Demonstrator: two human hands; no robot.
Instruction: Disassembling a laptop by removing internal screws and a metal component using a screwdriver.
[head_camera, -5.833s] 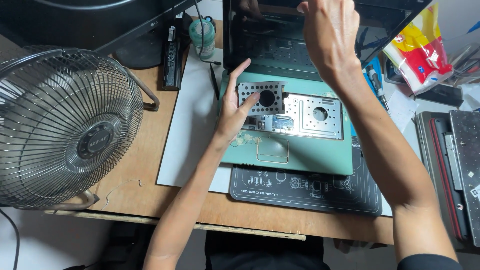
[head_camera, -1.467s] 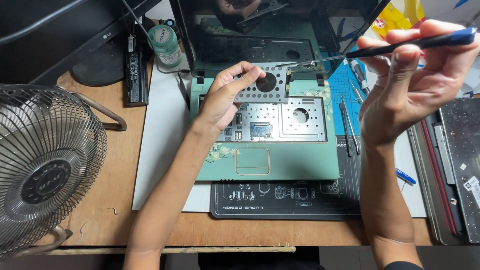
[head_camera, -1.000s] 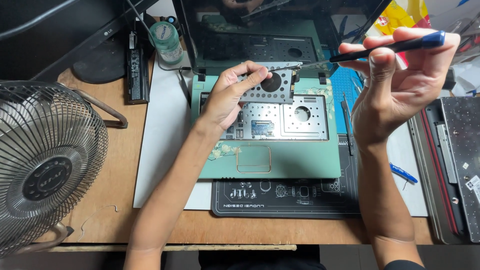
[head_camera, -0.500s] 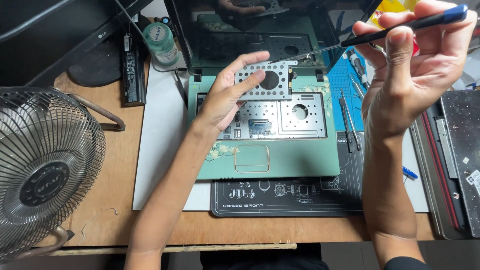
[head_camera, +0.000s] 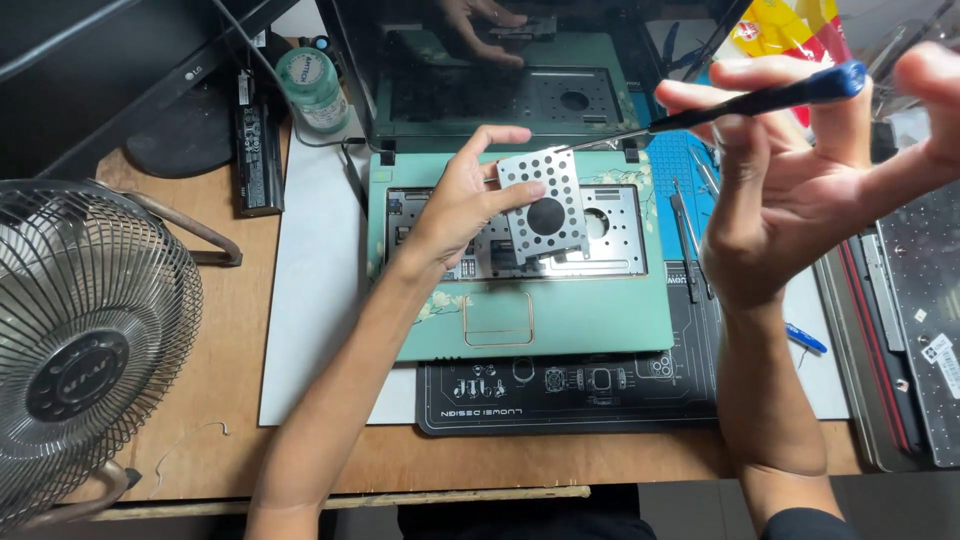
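Note:
A green open laptop (head_camera: 560, 320) lies on the desk with its keyboard taken out, so the metal frame beneath shows. My left hand (head_camera: 462, 205) holds a perforated silver metal plate (head_camera: 545, 205) tilted up above that frame, fingers gripping its left edge. My right hand (head_camera: 800, 170) is raised at the right and grips a screwdriver (head_camera: 760, 98) with a blue and black handle. The screwdriver's thin tip points left and reaches the plate's upper right corner. The dark laptop screen (head_camera: 500, 80) reflects a hand.
A black repair mat (head_camera: 570, 385) lies under the laptop's front edge. A metal fan (head_camera: 85, 350) stands at the left. A green-capped bottle (head_camera: 312, 88) and a black battery (head_camera: 258, 150) sit behind. Tweezers (head_camera: 685, 235), a blue pen (head_camera: 805, 338) and a removed keyboard (head_camera: 925, 310) lie right.
My left hand has lifted the perforated plate up off the laptop frame and tilted it. My right hand has kept the screwdriver raised, its tip now at the plate's corner.

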